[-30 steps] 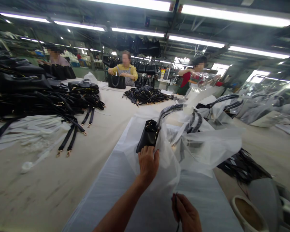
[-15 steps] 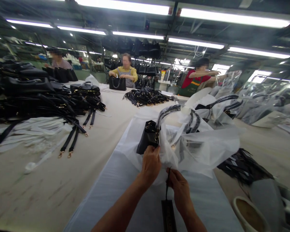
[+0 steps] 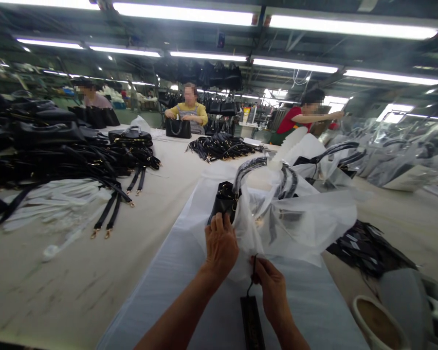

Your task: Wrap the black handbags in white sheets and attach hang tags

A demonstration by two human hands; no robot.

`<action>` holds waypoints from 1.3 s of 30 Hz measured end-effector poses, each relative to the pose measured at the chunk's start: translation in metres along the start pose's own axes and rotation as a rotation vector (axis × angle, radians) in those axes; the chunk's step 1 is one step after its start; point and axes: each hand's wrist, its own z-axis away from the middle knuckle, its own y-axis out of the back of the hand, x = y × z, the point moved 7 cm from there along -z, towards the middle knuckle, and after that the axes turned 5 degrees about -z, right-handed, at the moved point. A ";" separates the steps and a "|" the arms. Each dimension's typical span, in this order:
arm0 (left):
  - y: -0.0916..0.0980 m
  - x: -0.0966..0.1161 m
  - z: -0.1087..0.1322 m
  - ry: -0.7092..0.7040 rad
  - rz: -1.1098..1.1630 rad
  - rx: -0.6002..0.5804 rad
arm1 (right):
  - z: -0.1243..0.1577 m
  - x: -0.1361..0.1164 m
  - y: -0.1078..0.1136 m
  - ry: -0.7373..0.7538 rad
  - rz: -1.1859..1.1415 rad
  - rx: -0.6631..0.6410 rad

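A black handbag [image 3: 224, 197] stands partly wrapped in white translucent tissue [image 3: 302, 223], its plastic-covered handles [image 3: 253, 167] upright. My left hand [image 3: 221, 245] lies against the near end of the bag with its fingers stretched over the black side, holding nothing. Lower and to the right, my right hand [image 3: 272, 279] pinches the thin cord of a black hang tag [image 3: 251, 323]. The tag dangles below over the pale sheets. Faint lettering shows on it but is too dim to read.
Black straps with gold clasps [image 3: 109, 214] and piled bags [image 3: 44, 131] fill the left. More straps [image 3: 222, 146] lie farther back. At right are black tags [image 3: 368, 248], a round container [image 3: 377, 323] and wrapped bags [image 3: 405, 155]. Co-workers [image 3: 190, 112] stand beyond.
My left hand has slid slightly left and its fingers have spread onto the bag's end. My right hand keeps the cord, and the hang tag has swung a little left and up.
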 end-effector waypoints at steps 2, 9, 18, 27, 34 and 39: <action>0.000 -0.003 0.003 0.019 -0.001 0.056 | 0.000 0.002 0.000 -0.006 -0.014 -0.013; -0.012 -0.024 -0.006 0.088 0.325 0.278 | 0.001 0.004 0.000 0.000 -0.019 -0.038; -0.022 -0.064 -0.030 0.418 0.539 0.177 | -0.001 0.008 0.002 -0.022 -0.046 -0.021; -0.002 -0.042 -0.035 0.302 0.453 0.054 | 0.001 0.005 0.002 -0.005 -0.035 -0.026; 0.022 -0.041 -0.060 0.266 0.426 -0.011 | 0.004 0.000 -0.004 0.057 -0.010 -0.067; 0.037 -0.036 -0.091 0.365 0.611 -0.184 | 0.020 0.004 -0.026 0.272 0.129 -0.182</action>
